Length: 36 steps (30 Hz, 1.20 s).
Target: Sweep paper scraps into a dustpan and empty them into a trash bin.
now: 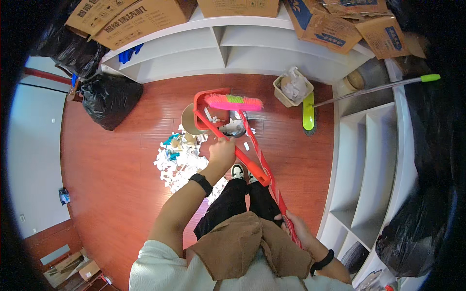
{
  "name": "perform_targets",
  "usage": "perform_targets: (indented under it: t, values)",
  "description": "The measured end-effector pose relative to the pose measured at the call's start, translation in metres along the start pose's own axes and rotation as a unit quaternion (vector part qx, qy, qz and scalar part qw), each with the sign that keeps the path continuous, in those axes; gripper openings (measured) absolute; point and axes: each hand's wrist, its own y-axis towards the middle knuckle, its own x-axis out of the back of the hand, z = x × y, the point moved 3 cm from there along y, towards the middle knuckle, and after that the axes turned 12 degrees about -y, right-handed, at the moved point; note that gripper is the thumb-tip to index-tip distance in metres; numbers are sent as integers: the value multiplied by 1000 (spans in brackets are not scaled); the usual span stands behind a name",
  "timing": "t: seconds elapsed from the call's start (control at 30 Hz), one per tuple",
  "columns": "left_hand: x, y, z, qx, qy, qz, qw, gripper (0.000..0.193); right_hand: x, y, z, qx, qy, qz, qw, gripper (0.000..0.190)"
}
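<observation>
My left hand (222, 152) grips the long handle of a red dustpan (197, 105), which is raised with a few paper bits in its pan. My right hand (296, 227), near my hip, holds the red-and-white spiral pole of a broom (259, 152). The broom's pink and green bristle head (235, 102) overlaps the pan's upper edge. Partly hidden behind the pan are a tan round bin (188, 120) and a second round container (235, 127) with paper in it. A heap of white paper scraps (180, 163) with some teal pieces spreads over the floor at left.
Beyond stands a cream basket (278, 92) holding a plastic bag, beside a lime-green broom (308, 112) leaning right. A black garbage bag (111, 98) sits at left. White shelves (174, 54) bear cardboard boxes (142, 22); more shelving (349, 156) lines the right.
</observation>
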Motion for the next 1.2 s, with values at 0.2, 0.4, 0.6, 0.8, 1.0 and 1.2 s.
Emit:
perform_targets:
  t: [0.2,0.4,0.6,0.8,1.0,1.2]
  values:
    - [-4,2,-3,-24,10,0,1000,16,-2,15,10,-16,-76,6,997,40]
    - [-4,-5,12,-10,-4,-17,1000,16,13,10,3,-16,-144,-38,989,34]
    - [-5,-17,14,-20,17,-12,1000,17,14,-18,7,-20,-116,-52,992,33]
    - [-12,-21,8,-77,50,-18,996,16,-4,10,6,57,-127,-52,989,34]
    - [-8,-20,16,-58,68,-27,996,16,9,4,5,-9,-113,-65,991,33]
    - [-8,-18,12,-56,59,-38,996,17,8,-9,8,11,-111,-61,992,33]
